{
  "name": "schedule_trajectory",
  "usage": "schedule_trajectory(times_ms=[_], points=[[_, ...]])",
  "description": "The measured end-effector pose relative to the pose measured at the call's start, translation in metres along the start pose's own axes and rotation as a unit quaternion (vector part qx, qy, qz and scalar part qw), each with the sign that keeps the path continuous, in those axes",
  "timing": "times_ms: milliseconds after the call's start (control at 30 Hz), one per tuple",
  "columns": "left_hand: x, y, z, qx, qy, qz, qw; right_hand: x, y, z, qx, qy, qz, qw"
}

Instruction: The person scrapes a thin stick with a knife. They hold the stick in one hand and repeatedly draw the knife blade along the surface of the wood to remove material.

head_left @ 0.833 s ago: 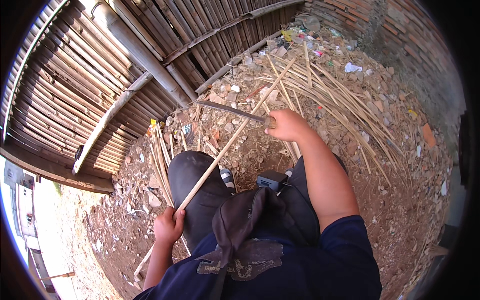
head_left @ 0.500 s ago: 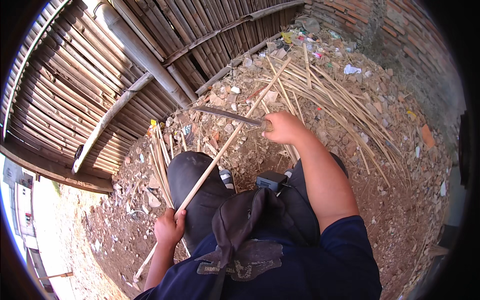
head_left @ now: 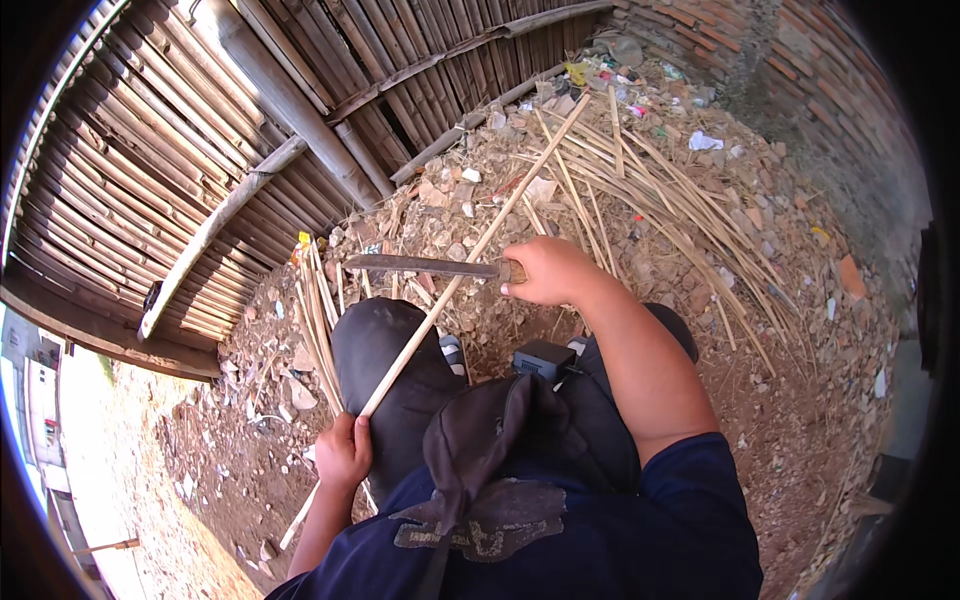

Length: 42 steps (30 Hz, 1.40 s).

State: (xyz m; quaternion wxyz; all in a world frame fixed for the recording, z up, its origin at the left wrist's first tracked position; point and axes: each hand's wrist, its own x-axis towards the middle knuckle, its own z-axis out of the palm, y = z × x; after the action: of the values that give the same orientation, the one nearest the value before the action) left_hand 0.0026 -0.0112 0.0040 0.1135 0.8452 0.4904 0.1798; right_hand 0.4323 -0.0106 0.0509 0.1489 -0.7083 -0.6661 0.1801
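My left hand is closed round the lower part of a long, pale bamboo strip, beside my left knee. The strip slants up and away to the right across my left thigh, and its lower end shows below the hand. In my right hand is the handle of a machete, with the long, dark blade pointing left. The blade lies across the strip above my knees and appears to touch it.
Split bamboo strips lie heaped at the far right, and several more lie left of my knee. A bamboo wall stands left, a brick wall right. A black box sits between my legs. Rubble covers the ground.
My right hand has brought the machete nearer to me and a little left, down along the strip. The left hand keeps its hold, and the strip's far end has shifted slightly.
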Motion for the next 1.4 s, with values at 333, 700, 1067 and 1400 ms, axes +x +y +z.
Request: schedule_trajectory(times_ms=[333, 700, 1067, 1400], points=[[0.012, -0.005, 0.002, 0.043, -0.040, 0.005, 0.998, 0.015, 0.004, 0.015, -0.018, -0.032, 0.023, 0.999], [0.016, -0.012, 0.004, 0.018, -0.026, 0.016, 0.999, 0.021, 0.034, 0.023, 0.018, -0.013, 0.083, 0.996], [0.021, -0.014, 0.000, 0.008, -0.034, 0.024, 0.999, 0.027, 0.064, 0.036, 0.027, -0.035, 0.130, 0.991], [0.028, -0.021, -0.005, 0.016, -0.038, 0.037, 0.998, 0.021, 0.127, 0.054, 0.081, -0.004, 0.196, 0.977]])
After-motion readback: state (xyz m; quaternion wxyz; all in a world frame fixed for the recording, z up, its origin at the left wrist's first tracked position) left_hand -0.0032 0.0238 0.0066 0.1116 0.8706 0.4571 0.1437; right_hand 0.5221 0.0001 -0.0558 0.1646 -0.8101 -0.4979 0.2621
